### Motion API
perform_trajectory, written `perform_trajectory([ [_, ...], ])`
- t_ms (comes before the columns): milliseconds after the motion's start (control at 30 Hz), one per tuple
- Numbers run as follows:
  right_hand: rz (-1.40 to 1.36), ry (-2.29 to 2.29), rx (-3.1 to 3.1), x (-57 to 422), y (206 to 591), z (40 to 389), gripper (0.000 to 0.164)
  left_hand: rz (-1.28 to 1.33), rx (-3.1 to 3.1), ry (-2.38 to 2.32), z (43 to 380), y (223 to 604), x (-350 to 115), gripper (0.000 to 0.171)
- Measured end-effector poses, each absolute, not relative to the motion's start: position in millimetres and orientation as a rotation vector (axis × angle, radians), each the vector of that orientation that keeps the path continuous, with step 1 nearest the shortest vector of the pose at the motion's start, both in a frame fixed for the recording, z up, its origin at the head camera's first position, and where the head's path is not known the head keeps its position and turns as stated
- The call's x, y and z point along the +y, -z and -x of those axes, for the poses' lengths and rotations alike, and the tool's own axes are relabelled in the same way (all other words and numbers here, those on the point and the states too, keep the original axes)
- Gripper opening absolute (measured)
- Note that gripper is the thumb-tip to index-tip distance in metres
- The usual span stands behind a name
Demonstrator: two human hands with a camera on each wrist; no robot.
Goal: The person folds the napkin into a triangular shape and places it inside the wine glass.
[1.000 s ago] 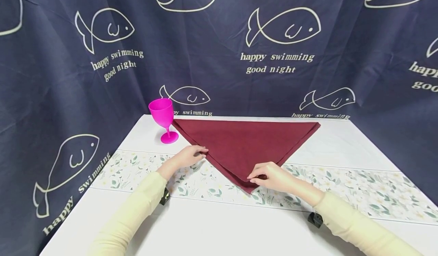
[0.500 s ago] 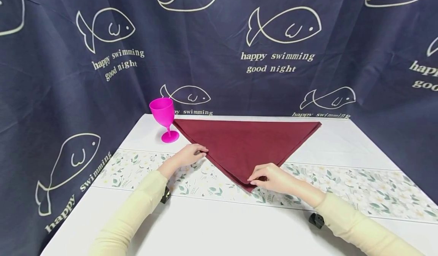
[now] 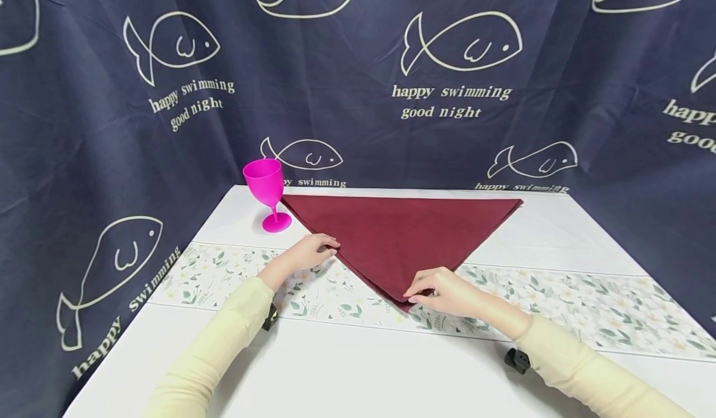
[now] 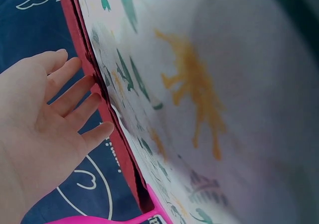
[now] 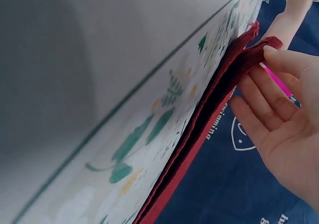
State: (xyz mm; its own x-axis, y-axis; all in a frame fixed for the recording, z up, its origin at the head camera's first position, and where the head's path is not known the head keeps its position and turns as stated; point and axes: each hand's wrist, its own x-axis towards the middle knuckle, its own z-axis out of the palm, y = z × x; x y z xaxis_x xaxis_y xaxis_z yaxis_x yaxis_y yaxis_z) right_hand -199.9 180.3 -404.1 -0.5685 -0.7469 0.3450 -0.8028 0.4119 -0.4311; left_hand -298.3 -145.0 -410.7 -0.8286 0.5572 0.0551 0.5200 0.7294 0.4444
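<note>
The burgundy cloth [image 3: 386, 231] lies doubled into a triangle on my worktop [image 3: 335, 368]. With my right hand [image 3: 444, 286] I pinch its top layer's near corner, likely to match the layers; my left hand [image 3: 307, 254], fingers loosely spread, touches one edge, probably steadying it.

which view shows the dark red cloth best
The head view: it shows the dark red cloth as a near-complete triangle, its whole far edge included. The left wrist view shows only a strip of it by the left hand; the right wrist view shows its layered edge, with the right hand pinching a corner.
</note>
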Motion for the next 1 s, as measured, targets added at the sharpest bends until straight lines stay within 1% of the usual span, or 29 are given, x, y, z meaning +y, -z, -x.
perform_trajectory([
  [133, -1.41, -0.852, -2.563, 179.7, 403.7, 198.0, 0.012, -0.901, 2.852, -0.677, 297.3, 409.5, -144.7, 0.03],
  [333, -1.422, -0.821, -2.576, 180.0, 404.8, 196.7, 0.013, -0.828, 2.832, -0.695, 294.4, 406.4, -143.1, 0.03],
  [1000, -1.476, -0.805, -2.648, 182.5, 410.0, 202.6, 0.013, -0.849, 2.836, -0.698, 295.1, 407.4, -143.6, 0.028],
])
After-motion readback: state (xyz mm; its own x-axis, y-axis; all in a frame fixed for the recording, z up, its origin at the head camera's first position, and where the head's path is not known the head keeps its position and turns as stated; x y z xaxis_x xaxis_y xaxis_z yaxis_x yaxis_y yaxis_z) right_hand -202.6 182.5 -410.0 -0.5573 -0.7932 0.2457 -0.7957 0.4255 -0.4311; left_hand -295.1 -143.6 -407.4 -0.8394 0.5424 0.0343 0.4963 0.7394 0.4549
